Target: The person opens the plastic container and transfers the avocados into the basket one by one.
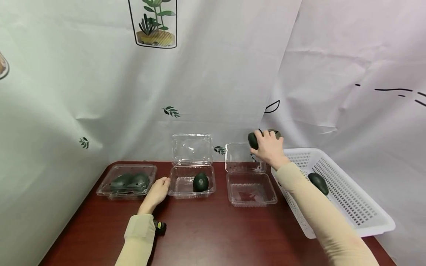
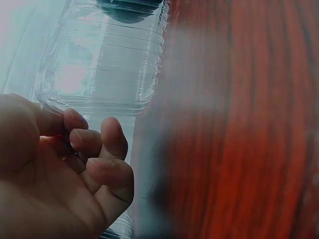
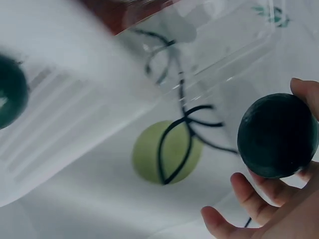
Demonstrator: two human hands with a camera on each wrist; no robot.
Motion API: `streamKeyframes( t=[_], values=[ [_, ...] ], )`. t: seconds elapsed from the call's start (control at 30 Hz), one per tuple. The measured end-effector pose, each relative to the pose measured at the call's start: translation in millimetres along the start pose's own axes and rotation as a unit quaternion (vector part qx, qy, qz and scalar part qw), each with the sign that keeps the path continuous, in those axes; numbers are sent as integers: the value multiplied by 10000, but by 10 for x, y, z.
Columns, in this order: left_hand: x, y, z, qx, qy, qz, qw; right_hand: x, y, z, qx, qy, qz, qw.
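My right hand (image 1: 269, 147) grips a dark green avocado (image 3: 276, 135), raised above the open lid of the right clear plastic clamshell box (image 1: 251, 188). My left hand (image 1: 160, 190) pinches the left rim of the middle clamshell box (image 1: 179, 181) between thumb and finger, its other fingers curled loosely in the left wrist view. A single avocado (image 1: 201, 182) lies in the right half of that middle box, whose lid stands up. Through the base of the right box only the tabletop shows.
At the left sits a closed clamshell box (image 1: 113, 173) with avocados inside. A white perforated basket (image 1: 352, 199) stands at the right, with another avocado (image 1: 318, 183) in it, partly behind my right sleeve. A patterned white cloth (image 1: 213, 81) hangs behind the reddish-brown table (image 1: 213, 236).
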State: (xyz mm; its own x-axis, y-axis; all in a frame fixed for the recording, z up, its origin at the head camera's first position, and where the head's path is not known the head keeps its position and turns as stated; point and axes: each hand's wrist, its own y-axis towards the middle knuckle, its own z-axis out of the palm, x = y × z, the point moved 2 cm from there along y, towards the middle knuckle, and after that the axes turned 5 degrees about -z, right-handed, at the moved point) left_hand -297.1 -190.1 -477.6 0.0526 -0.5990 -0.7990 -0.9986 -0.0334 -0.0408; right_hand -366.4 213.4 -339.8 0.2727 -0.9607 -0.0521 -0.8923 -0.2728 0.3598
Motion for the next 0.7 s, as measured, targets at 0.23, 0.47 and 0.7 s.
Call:
streamKeyframes(
  t=[0.23,0.47,0.7],
  values=[
    [3,2,7,-23,-17,1,10000,-384,-94,-20,84,74,365,9993],
    [1,0,0,-15,24,-27,10000,-736,-205,23,259,278,753,9964],
    [-4,9,15,-47,28,-17,10000,-1009,-350,104,530,625,1081,9908]
  ],
)
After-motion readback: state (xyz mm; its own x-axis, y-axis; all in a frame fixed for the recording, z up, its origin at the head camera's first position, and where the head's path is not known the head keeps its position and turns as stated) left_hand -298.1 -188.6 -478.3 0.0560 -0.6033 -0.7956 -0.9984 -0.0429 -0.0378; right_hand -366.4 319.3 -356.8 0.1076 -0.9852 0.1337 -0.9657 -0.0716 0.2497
